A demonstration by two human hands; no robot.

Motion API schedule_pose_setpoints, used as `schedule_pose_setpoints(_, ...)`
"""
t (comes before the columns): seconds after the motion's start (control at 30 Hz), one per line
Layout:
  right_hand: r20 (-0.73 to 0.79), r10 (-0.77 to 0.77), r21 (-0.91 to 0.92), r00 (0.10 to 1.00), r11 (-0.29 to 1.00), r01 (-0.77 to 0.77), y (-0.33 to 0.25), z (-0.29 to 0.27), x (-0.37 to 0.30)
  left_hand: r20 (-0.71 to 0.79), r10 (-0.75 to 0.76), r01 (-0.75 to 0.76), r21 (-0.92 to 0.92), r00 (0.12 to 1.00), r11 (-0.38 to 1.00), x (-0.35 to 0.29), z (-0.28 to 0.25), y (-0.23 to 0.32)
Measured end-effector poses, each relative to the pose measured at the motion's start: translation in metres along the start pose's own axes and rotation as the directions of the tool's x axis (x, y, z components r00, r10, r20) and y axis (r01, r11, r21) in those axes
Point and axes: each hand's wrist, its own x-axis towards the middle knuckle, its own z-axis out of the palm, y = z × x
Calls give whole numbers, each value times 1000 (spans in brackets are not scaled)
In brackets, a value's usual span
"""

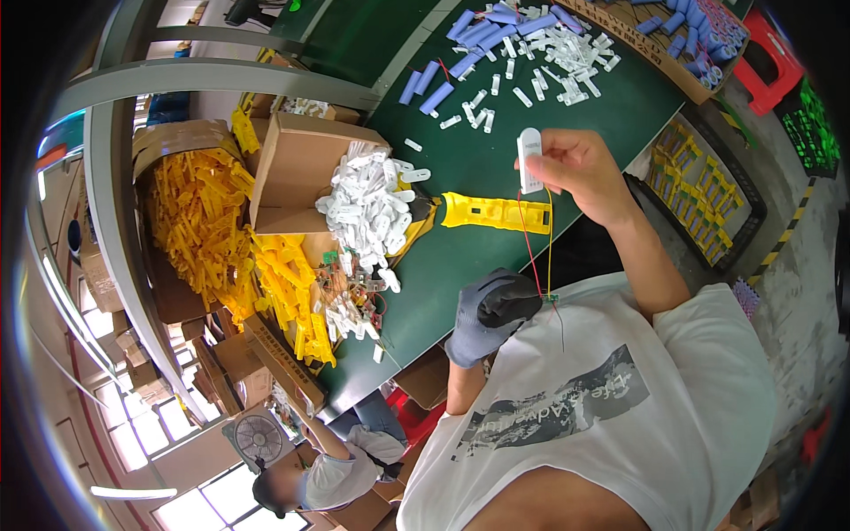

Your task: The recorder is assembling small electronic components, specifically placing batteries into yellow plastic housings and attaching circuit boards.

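My right hand [580, 164] is bare and raised over the green table [460, 265], pinching a small white plastic piece [529, 159]. Thin red and yellow wires [534, 252] run from that piece down to a tiny green circuit board [552, 298]. My left hand [489, 314], in a dark grey glove, is closed close to my chest and grips the wires at the board end. A long yellow plastic housing [496, 213] lies flat on the table just below my right hand.
A heap of white plastic pieces [367, 212] spills from a cardboard box [297, 168]. Yellow housings [199, 230] fill a box at left. Blue cylinders [474, 40] and white parts lie far across the table. Another person [328, 469] sits at lower left.
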Motion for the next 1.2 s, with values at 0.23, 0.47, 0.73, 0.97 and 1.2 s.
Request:
schedule_pose_setpoints(0.23,-69,6,-66,998,998,-10,13,1,-4,-179,-286,118,-620,941,775,2,47,-17)
schedule_pose_setpoints(0.47,-84,66,-131,994,988,-77,25,-15,-8,-360,-236,-100,-707,903,700,16,32,-19)
schedule_pose_setpoints(0.73,-228,-193,-303,954,945,118,39,-9,-41,-215,-461,285,-546,861,787,27,-14,-15)
schedule_pose_setpoints(0.97,-221,-295,-781,929,625,13,47,-11,-62,81,-306,306,18,949,952,69,-78,-34)
schedule_pose_setpoints(1.2,-143,-232,-748,962,662,49,52,11,-56,394,-395,381,117,830,917,111,-95,-42)
